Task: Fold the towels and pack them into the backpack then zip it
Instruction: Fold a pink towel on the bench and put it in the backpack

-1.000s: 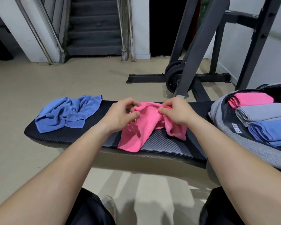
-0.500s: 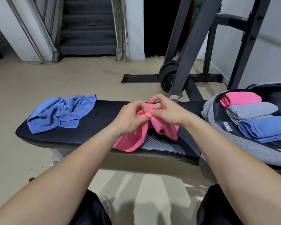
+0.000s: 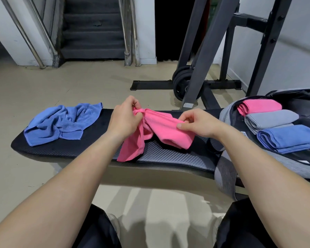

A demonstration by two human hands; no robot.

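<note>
My hands have drawn apart: left hand and right hand each pinch the pink towel, frame centre on the bench. Soft, limp; I grip corners.

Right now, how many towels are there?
5: blue towel on bench; pink towel in left hand and right hand; folded pink one, grey one, blue one in backpack. Others possibly hidden.
</note>
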